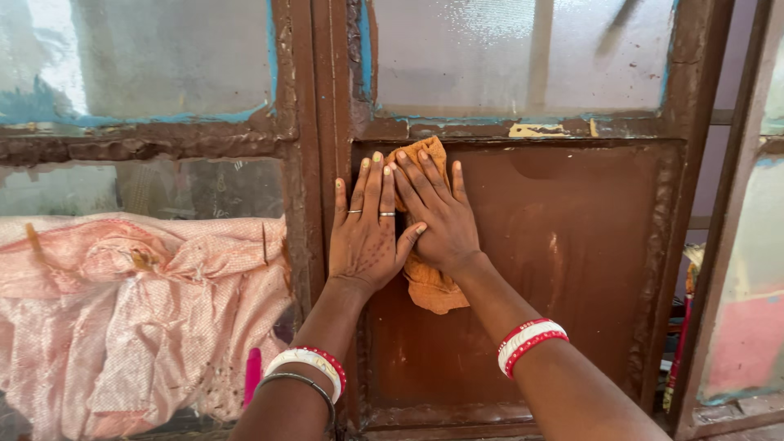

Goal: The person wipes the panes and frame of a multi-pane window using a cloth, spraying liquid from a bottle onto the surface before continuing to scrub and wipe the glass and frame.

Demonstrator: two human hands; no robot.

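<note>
Both hands lie flat, fingers spread: the right hand [437, 216] presses an orange cloth [425, 278] against the brown door panel [563, 261] near its upper left corner, the left hand [366, 233] touching beside it. Pink sacking [131, 310] hangs left of the frame.

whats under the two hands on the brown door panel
An orange cloth lies pressed flat under the left hand and right hand, against the brown panel. Its middle is covered.

Orange cloth [428, 286], rust-brown door panel [563, 261], pink woven sacking [139, 310] — red-and-white bangles [529, 345], blue-edged frosted glass [523, 57].
</note>
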